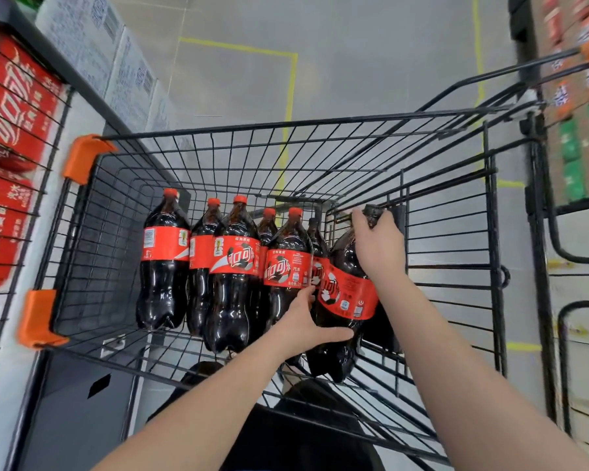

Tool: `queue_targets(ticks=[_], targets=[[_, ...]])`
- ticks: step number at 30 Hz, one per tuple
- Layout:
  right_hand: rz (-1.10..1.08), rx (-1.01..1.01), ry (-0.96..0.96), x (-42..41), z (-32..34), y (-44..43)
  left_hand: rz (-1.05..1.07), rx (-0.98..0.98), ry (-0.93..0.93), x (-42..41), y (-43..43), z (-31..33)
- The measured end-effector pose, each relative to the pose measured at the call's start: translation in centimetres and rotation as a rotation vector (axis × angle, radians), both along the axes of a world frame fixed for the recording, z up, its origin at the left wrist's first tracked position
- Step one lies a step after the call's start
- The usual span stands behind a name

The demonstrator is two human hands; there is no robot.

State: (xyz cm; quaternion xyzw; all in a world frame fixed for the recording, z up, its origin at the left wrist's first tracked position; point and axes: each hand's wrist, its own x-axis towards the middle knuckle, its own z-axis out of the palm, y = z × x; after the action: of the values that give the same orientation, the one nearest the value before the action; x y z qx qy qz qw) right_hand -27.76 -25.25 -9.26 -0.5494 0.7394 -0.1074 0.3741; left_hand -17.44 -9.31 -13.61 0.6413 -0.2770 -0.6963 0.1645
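Observation:
A black wire shopping cart [296, 125] with orange corner guards holds several large cola bottles with red labels, standing in a row [233, 266]. One more cola bottle with a black cap [346, 294] leans tilted at the row's right end. My right hand [378, 246] grips its neck just below the cap. My left hand [306, 324] holds the lower body of the same bottle, thumb stretched across the front, fingers behind it.
A rack of red cola cartons [11, 130] and white boxes [92, 45] stands on the left. Shelving with orange and green packs [578, 137] and a second black cart frame [558, 232] are on the right. Grey floor with yellow tape lines [291, 83] lies ahead.

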Motion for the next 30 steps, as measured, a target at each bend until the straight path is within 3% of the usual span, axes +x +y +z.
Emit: queue_targets(ticks=[5, 14, 21, 30], targets=[[0.028, -0.035, -0.008, 0.8, 2.0, 2.1, -0.111, -0.018, 0.048, -0.4, 0.7, -1.4], [0.009, -0.096, -0.056, 0.2, 3.8, 3.6, -0.113, -0.083, -0.025, -1.1, 1.1, -2.0], [0.021, -0.192, -0.17, -1.7, 9.4, 4.2, -0.096, -0.249, -0.087, -0.8, -0.2, 3.0], [0.056, -0.408, -0.347, -0.4, 21.6, 2.3, -0.067, -0.55, -0.377, 2.7, -4.6, 14.1]])
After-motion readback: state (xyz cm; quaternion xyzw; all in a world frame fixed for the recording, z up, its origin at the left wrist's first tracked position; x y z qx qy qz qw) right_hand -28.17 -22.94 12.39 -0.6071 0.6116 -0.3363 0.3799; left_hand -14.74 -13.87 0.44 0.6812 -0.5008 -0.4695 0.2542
